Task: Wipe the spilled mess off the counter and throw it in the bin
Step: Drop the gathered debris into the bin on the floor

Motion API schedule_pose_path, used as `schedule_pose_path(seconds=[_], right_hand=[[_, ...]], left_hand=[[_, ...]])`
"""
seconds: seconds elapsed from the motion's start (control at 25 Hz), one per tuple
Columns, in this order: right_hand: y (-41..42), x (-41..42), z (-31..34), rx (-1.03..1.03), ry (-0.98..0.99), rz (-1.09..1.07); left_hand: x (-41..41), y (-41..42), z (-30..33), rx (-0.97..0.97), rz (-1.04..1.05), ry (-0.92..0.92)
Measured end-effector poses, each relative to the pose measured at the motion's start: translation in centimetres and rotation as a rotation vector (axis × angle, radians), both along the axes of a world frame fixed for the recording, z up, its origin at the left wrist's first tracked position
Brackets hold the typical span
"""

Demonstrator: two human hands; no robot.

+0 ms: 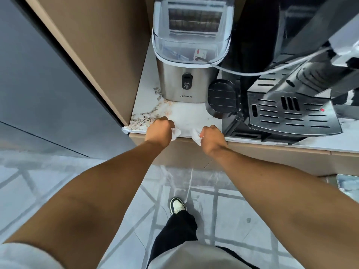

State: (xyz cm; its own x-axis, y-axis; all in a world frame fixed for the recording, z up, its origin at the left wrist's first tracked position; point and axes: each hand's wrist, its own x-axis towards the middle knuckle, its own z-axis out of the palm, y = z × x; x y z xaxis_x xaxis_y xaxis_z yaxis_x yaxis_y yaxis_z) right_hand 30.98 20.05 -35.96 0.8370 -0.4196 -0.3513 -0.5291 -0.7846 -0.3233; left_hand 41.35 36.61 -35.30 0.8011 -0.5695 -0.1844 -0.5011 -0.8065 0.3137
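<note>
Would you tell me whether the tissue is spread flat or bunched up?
Spread: the tissue lies stretched on the counter, left hand and right hand gripping its ends.

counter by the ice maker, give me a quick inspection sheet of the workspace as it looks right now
surface: white marbled counter, front strip bare between the hands
job's things: brown crumbly spill along the counter's left edge, up to the ice maker's base; white tissue stretched at the front edge; no bin in view
clutter: Hicon ice maker at the back; black round container beside it; black coffee machine to the right
grippers: left hand and right hand each fisted on one end of the tissue
cables: white cable running from the ice maker toward the right
surroundings: grey tiled floor, tan side panel
</note>
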Motion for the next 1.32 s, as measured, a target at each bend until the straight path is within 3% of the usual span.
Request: schedule_pose_path(seconds=[0.36, 0.96, 1.32], right_hand=[[-4.5, -14.6, 3.3, 0.030, -0.040, -0.175], [-17.6, -43.3, 5.4, -0.064, -0.105, -0.682], [-24.5, -55.5, 5.2, -0.078, -0.101, -0.968]], left_hand=[[-13.2, -4.8, 3.3, -0.038, -0.052, 0.042], [-35.4, -24.1, 4.4, -0.051, -0.636, -0.065], [-44.7, -37.2, 3.9, -0.081, -0.924, -0.038]])
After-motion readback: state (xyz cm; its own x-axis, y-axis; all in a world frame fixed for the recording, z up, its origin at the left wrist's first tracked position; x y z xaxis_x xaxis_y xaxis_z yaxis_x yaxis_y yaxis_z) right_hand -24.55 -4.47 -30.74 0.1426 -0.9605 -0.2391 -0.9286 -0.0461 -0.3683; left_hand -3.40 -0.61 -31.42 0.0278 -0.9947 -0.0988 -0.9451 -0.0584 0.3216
